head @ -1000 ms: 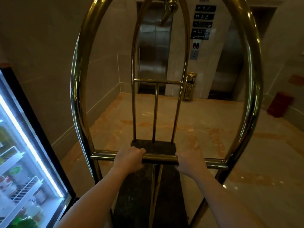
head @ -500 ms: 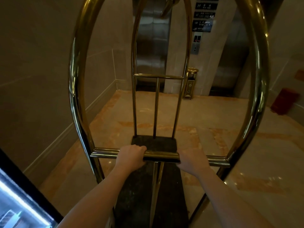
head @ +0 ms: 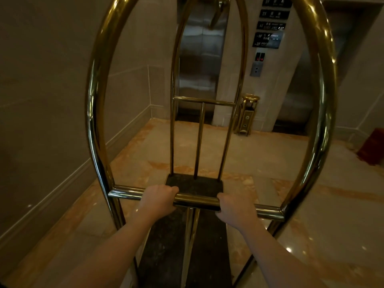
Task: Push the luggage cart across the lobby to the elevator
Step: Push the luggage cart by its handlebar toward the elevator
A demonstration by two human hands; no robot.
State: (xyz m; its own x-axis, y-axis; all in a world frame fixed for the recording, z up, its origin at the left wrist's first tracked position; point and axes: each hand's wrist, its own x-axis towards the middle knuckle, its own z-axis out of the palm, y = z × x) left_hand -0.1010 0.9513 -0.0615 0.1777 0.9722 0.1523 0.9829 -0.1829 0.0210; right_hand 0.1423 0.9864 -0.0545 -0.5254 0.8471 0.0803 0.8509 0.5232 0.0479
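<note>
Both fists, left hand and right hand, clench the luggage cart's crossbar.

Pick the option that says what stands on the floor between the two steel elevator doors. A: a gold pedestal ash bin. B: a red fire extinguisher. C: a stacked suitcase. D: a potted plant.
A: a gold pedestal ash bin stands against the pillar between the left steel elevator door and the right steel elevator door.
</note>
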